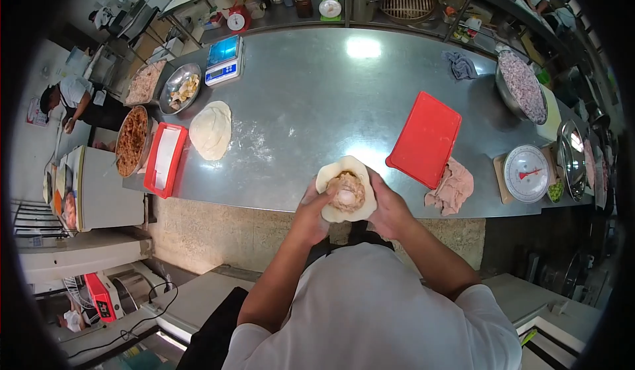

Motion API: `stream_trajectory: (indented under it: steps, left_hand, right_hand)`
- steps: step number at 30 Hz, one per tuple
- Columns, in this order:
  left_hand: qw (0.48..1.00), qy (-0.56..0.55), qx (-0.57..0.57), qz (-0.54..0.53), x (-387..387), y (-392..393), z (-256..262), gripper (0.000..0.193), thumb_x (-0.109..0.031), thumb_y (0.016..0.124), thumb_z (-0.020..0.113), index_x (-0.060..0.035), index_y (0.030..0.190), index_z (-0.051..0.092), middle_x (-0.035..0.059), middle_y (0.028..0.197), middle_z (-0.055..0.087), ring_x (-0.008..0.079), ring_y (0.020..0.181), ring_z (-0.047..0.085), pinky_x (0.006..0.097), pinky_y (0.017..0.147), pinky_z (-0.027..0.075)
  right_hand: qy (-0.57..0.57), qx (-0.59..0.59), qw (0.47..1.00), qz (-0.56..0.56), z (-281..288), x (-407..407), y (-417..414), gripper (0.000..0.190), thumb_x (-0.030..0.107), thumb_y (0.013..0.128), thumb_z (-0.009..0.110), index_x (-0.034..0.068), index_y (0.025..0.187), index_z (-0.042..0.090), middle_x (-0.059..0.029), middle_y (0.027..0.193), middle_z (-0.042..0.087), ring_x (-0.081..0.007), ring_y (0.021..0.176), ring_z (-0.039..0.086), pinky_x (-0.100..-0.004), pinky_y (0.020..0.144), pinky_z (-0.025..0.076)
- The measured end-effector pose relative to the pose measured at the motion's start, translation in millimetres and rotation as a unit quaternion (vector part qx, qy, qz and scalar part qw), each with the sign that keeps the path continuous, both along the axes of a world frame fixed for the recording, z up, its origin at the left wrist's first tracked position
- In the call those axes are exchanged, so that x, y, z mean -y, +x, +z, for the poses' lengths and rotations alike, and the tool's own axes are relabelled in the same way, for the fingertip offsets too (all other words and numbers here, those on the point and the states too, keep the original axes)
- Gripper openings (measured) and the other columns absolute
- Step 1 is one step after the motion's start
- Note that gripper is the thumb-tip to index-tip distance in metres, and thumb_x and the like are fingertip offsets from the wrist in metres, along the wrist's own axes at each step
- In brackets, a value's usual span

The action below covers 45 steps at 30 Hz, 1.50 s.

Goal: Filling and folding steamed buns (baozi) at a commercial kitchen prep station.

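Both hands hold a round sheet of dough in front of my body, by the table's front edge. A mound of minced filling sits in its middle, with a smooth whitish piece, perhaps egg, on top. My left hand supports the dough's left side, its thumb reaching over onto the filling. My right hand cups the right side, with most of its fingers hidden beneath the dough. To the left, a larger pale mass of dough lies on the floured steel table.
A red lid and pink cloth lie right, near a dial scale and a bowl of chopped filling. Left are a digital scale, a bowl of egg pieces and a red tray. A co-worker stands far left.
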<state>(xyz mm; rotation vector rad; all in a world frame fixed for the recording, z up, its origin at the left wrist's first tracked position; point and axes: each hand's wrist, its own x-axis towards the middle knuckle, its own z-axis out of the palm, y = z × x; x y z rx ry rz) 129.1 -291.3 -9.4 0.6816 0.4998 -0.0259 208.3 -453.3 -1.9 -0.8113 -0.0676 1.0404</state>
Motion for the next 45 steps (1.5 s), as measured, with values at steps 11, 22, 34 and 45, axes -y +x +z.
stream_trajectory:
  steps: [11,22,34,45]
  left_hand:
    - [0.999,-0.036,0.017,-0.008,15,-7,10,0.046,-0.017,0.099,0.056,-0.0029,0.140,0.043,0.0144,0.127,0.059,0.0253,0.117,0.061,0.0400,0.099,0.051]
    - [0.997,0.048,0.027,-0.049,-19,-38,12,0.051,-0.015,0.096,0.060,-0.0027,0.142,0.042,0.0122,0.129,0.058,0.0223,0.119,0.058,0.0367,0.101,0.048]
    - [0.985,0.064,-0.025,-0.157,-44,-47,-12,0.048,-0.017,0.097,0.064,-0.0045,0.140,0.047,0.0096,0.126,0.060,0.0204,0.120,0.057,0.0351,0.099,0.049]
    - [0.980,0.110,-0.030,-0.160,-12,-18,-17,0.050,-0.008,0.094,0.062,-0.0063,0.141,0.045,0.0099,0.129,0.058,0.0204,0.121,0.057,0.0355,0.099,0.050]
  right_hand:
    - [-0.009,-0.003,1.000,0.012,4,29,2,0.061,0.049,0.104,0.042,0.013,0.151,0.028,-0.0075,0.145,0.043,-0.0224,0.134,0.044,-0.0492,0.108,0.038]
    - [-0.102,0.021,0.994,-0.036,10,-2,-40,0.058,0.055,0.105,0.033,0.013,0.144,0.042,-0.0062,0.138,0.053,-0.0216,0.129,0.050,-0.0428,0.108,0.040]
    - [-0.095,-0.009,0.995,-0.019,-24,-42,-75,0.065,0.056,0.104,0.035,0.012,0.152,0.029,-0.0070,0.147,0.043,-0.0242,0.134,0.046,-0.0451,0.111,0.038]
    - [-0.104,-0.087,0.991,0.004,-28,-9,-32,0.062,0.058,0.104,0.031,0.013,0.147,0.039,-0.0073,0.140,0.051,-0.0225,0.131,0.049,-0.0441,0.107,0.042]
